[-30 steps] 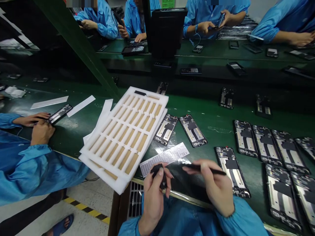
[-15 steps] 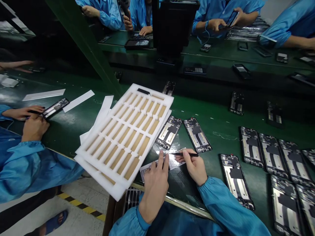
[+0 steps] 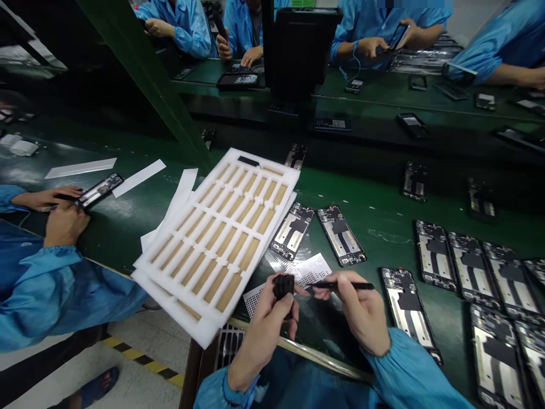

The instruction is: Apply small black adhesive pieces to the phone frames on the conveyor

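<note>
My left hand [image 3: 270, 318] is closed around a small stack of black parts [image 3: 283, 286], whose exact kind I cannot make out. Black tweezers [image 3: 360, 286] are pinched in my right hand [image 3: 361, 309], their tips pointing left towards the other hand. Below and behind both hands, a white sheet with rows of small dark dots [image 3: 315, 268] lies on the bench. Two opened phones [image 3: 293, 230] with bare circuit boards lie just beyond it, the second phone [image 3: 341, 236] to the right. Another opened phone [image 3: 410, 312] rests right of my right hand.
Two white foam trays [image 3: 221, 227] with slots are stacked at my left, overhanging the bench edge. More opened phones [image 3: 472, 272] lie in rows at right. A co-worker's hands [image 3: 66, 221] work on a phone at far left. Beyond a dark shelf, other people in blue handle phones.
My left hand has lifted off the dotted sheet and now holds the black stack. My right hand has moved a little right and towards me with the tweezers, uncovering more of the sheet.
</note>
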Tool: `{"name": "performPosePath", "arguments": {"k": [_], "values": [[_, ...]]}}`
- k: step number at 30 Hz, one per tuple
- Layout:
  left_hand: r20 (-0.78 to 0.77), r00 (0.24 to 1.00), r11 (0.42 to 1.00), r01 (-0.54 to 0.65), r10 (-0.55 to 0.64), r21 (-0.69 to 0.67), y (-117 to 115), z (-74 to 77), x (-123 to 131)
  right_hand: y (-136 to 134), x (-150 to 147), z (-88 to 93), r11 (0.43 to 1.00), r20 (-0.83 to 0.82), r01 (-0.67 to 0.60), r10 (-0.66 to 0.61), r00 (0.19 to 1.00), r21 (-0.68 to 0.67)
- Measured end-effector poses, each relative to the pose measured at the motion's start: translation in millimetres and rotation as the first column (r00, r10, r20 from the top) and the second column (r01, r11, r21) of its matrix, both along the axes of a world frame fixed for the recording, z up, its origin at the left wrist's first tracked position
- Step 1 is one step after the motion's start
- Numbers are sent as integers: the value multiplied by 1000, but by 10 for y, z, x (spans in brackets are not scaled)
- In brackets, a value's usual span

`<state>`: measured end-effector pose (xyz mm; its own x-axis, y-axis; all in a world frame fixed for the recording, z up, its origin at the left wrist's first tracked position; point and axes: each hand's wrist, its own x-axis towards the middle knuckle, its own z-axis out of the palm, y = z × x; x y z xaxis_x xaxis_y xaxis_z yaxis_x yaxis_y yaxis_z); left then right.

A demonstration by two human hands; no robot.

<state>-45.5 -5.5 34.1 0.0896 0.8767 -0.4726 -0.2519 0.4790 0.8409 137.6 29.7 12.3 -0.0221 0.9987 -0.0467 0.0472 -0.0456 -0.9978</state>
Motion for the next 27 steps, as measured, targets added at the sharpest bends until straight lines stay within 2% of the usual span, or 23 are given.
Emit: {"name": "performPosePath", "arguments": {"k": [2,5,12,19,27], "values": [[265,964,997,9,10,-72,-23,99,0,-109,35,134,1000,39,-21,21,999,15],[381,924,997,31,-3,-70,-43,197,23,-202,60,264,998,58,-43,40,998,39],[429,903,999,38,-27,-17,-99,257,100,-243,112,370,991,46,-74,69,997,112],[395,907,990,127,-144,69,-136,263,119,-266,192,435,977,135,-53,25,990,209],[472,880,998,65,-61,8,-120,335,196,-307,259,488,959,151,-86,46,987,270]]}}
